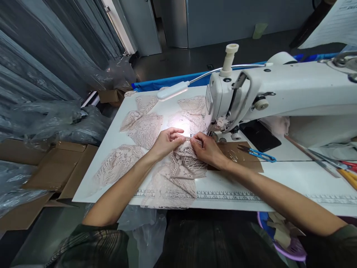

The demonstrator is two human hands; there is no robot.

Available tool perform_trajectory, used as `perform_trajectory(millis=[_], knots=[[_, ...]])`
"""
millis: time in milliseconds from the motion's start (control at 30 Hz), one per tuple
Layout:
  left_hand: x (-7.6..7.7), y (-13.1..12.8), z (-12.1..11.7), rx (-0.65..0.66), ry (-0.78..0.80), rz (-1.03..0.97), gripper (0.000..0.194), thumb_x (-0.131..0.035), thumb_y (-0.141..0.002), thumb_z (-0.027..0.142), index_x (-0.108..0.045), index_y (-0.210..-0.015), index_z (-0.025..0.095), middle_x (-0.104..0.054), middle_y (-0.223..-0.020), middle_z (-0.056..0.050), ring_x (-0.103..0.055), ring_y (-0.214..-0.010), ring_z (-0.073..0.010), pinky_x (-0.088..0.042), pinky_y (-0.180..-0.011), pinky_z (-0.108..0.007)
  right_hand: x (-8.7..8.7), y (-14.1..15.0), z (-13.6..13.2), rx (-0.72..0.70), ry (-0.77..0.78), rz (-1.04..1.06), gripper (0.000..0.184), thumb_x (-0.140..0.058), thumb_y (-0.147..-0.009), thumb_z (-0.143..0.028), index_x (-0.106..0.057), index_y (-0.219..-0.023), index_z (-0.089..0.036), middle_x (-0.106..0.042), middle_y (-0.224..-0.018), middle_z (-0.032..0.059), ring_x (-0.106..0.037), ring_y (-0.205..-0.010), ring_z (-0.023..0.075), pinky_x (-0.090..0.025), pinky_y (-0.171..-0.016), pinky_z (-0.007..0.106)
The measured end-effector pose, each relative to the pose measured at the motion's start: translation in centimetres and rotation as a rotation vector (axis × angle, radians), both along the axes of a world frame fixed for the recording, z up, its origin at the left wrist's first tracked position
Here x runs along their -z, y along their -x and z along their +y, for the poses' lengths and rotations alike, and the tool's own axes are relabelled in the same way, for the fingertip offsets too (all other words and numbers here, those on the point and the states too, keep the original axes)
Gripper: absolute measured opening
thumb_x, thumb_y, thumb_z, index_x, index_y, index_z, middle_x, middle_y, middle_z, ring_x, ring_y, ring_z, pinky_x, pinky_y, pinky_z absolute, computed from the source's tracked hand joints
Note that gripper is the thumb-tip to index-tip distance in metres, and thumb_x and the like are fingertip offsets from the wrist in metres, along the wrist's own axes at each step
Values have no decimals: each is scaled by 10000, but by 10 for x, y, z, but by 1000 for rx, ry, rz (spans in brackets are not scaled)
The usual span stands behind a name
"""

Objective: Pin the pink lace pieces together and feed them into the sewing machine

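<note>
While light from the slim lamp (173, 91) was cast over the white table (108, 143), an edge of the pale lace piece (186, 163) was pinched between the thumb and fingers of the left hand (169, 142) and of the right hand (208, 149). The lace was held just left of the sewing machine (231, 96), its lower folds draped over the printed ruler (231, 196). Blue-handled snips (262, 155) were laid partly on the brown sheet (237, 156).

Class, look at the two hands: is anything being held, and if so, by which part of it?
Yes: the left hand and right hand pinch the lace fabric at its upper edge, between fingertips.
</note>
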State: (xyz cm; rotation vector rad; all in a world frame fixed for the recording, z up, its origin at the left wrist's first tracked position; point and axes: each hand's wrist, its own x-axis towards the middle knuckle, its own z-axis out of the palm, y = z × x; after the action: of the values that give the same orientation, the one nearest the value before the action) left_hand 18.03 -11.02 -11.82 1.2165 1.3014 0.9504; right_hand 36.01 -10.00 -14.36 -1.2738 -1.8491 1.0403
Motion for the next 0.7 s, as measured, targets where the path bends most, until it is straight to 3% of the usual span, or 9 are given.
perform_trajectory(millis=[100, 233, 367, 467, 567, 700], knots=[[4, 6, 2, -7, -123, 124, 346, -790, -709, 320, -679, -985, 144, -712, -840, -66, -643, -677, -135, -498, -609, -255, 3, 12, 7, -8, -102, -10, 181, -457, -899, -339, -484, -797, -191, -524, -688, 5, -440, -613, 136, -327, -593, 270], [11, 13, 1, -96, -499, 446, 73, -682, -819, 253, -693, -832, 182, -700, -778, -38, -656, -723, -150, -513, -683, -267, 10, 22, 18, -54, -359, -8, 116, -408, -916, -243, -501, -886, -180, -557, -853, 70, -533, -800, 183, -434, -744, 318], [20, 19, 3, -2, -892, 674, 91, -593, -878, 145, -662, -837, 186, -708, -876, -52, -664, -788, -136, -519, -662, -229, 14, 26, 25, -8, -527, 82, 226, -357, -935, -169, -502, -1108, -158, -551, -1092, 135, -519, -1105, 219, -439, -962, 381], [25, 21, 7, -7, -1119, 746, 82, -605, -870, 101, -628, -839, 174, -679, -869, -42, -644, -740, -110, -508, -578, -186, 14, 25, 26, -23, -558, 124, 176, -410, -951, -201, -543, -1065, -176, -571, -1033, 109, -543, -1045, 216, -474, -911, 379], [27, 21, 9, -25, -1208, 772, 96, -630, -852, 74, -613, -865, 168, -652, -849, -32, -634, -723, -100, -517, -572, -174, 14, 23, 25, -85, -533, 142, 142, -459, -952, -218, -585, -1002, -176, -585, -963, 92, -565, -935, 200, -499, -814, 349], [28, 21, 8, -29, -1192, 786, 93, -643, -855, 93, -613, -891, 173, -650, -849, -27, -637, -701, -94, -510, -538, -160, 14, 22, 23, -107, -492, 185, 102, -493, -942, -205, -591, -964, -189, -585, -915, 70, -564, -850, 179, -504, -752, 329]])
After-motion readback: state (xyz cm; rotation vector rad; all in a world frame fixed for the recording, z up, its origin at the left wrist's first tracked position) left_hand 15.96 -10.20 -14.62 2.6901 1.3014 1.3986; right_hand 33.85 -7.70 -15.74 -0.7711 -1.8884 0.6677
